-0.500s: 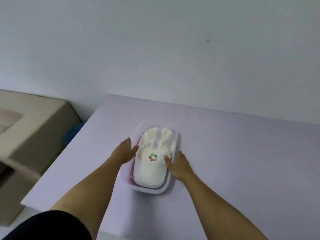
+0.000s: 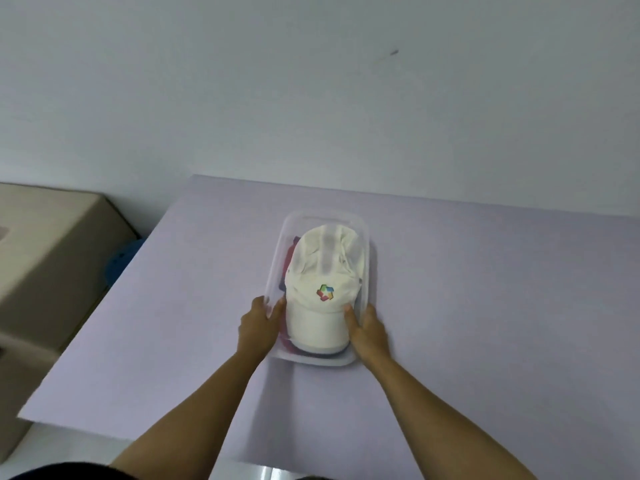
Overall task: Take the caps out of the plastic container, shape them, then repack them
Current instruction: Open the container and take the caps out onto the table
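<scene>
The white cap (image 2: 323,289) lies on top in the plastic container (image 2: 275,268) on the bench (image 2: 485,306). The left hand (image 2: 258,325) and right hand (image 2: 370,332) pinch its side walls, thumbs (image 2: 347,311) by the cap, fingers (image 2: 260,302) outside, maybe to steady it

Between the left hand (image 2: 258,325) and the right hand (image 2: 369,332), the clear rectangular plastic container (image 2: 277,258) looks smooth and faintly glossy, its walls see-through and slightly milky. Inside it, the white cloth cap (image 2: 322,268) is matt fabric, creased at the crown, with a multicoloured emblem (image 2: 325,292) just beyond the thumbs. A red cloth piece (image 2: 289,261) shows ahead of the left hand. Under both hands the lavender tabletop (image 2: 485,306) is smooth and matt. Far left of the left hand, the beige box (image 2: 52,254) looks like dull cardboard.
</scene>
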Motion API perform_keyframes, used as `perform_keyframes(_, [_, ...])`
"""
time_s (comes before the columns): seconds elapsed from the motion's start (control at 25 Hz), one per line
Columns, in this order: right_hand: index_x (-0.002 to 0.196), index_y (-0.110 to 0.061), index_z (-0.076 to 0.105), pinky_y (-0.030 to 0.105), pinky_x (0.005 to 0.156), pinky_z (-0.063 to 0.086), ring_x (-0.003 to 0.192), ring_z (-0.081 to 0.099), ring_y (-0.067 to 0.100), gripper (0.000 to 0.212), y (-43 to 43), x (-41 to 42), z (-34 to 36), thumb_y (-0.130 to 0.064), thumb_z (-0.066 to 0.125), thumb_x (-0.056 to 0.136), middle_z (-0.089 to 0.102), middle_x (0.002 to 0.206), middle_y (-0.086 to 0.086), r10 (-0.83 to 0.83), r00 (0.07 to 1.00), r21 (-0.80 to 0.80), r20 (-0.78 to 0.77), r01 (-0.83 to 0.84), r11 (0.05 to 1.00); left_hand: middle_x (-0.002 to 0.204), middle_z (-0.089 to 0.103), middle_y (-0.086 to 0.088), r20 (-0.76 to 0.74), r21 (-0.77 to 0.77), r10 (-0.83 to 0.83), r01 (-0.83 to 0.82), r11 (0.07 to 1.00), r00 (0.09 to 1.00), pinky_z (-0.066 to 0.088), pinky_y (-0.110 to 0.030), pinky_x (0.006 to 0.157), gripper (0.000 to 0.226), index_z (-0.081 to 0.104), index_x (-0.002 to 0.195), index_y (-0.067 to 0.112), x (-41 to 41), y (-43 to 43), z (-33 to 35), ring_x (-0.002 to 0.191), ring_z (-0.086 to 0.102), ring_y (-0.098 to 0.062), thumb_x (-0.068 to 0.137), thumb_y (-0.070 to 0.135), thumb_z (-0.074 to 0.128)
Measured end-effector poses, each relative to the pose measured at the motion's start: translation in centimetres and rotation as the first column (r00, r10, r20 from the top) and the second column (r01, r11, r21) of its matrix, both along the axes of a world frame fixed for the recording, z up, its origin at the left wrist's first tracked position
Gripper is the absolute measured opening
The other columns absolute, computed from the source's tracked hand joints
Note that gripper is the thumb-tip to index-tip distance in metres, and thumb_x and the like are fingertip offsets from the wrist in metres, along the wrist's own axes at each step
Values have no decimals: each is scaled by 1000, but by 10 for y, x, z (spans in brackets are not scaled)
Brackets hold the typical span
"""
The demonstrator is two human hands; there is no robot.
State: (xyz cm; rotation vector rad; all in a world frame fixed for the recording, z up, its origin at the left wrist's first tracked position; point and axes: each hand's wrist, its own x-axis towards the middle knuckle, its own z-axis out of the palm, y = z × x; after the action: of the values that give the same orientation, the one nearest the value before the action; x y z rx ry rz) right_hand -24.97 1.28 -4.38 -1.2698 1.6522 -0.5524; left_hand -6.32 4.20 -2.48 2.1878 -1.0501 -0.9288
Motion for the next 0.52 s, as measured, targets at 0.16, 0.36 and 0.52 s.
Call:
perform_keyframes(0.16, [132, -10, 41, 35, 95, 44, 115, 55, 32, 55, 4, -68, 5, -48, 44, 93, 57, 129, 15, -57, 996, -25, -66, 56, 998, 129, 58, -15, -50, -43, -72, 70, 997, 996, 44, -39, 93, 59, 41, 135, 5, -61, -1, -1, 114, 56, -33, 94, 47, 44])
perform_keyframes(0.36, [143, -8, 29, 33, 103, 35, 131, 43, 32, 64, 20, -115, 1, -48, 41, 95, 43, 144, 16, -61, 991, 17, -118, 63, 998, 126, 58, -13, -95, 17, -92, 94, 995, 991, 48, -37, 89, 57, 39, 134, 5, -108, 10, -14, 107, 58, -29, 95, 47, 42])
perform_keyframes(0.52, [145, -7, 24, 35, 107, 32, 134, 39, 32, 66, 28, -122, -6, -47, 39, 95, 39, 148, 16, -66, 992, 49, -109, 71, 996, 129, 57, -12, -63, 40, -118, 121, 992, 991, 48, -37, 91, 59, 38, 135, 6, -116, 16, -18, 109, 59, -29, 94, 48, 42])
